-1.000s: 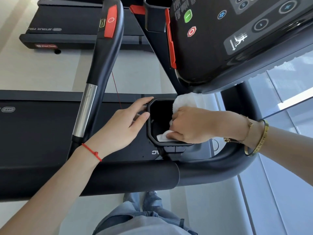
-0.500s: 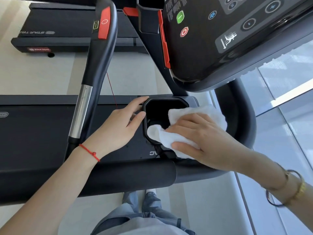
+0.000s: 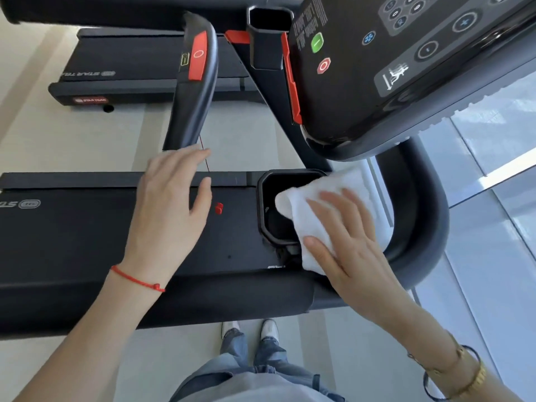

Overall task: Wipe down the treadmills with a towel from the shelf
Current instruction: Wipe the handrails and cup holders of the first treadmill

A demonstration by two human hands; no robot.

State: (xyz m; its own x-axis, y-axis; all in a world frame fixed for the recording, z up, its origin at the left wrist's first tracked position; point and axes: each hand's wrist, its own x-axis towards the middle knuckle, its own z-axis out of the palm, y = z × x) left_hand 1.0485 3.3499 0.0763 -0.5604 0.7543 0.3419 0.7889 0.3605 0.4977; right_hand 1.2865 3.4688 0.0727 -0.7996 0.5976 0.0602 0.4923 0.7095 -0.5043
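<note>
My left hand (image 3: 171, 204) has let go of the cup holder (image 3: 269, 210) — fingers spread, hovering; my right hand (image 3: 348, 242) stays flat, pressing the towel (image 3: 301, 204) across its rim.

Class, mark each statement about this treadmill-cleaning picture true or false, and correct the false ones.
1. The right hand presses a white towel with flat fingers. True.
2. The towel lies over the right edge of the black cup holder. True.
3. The left hand grips the cup holder's rim. False: it is open and apart from the cup holder, to its left.
4. The red string bracelet is on the right wrist. False: it is on the left wrist.
</note>
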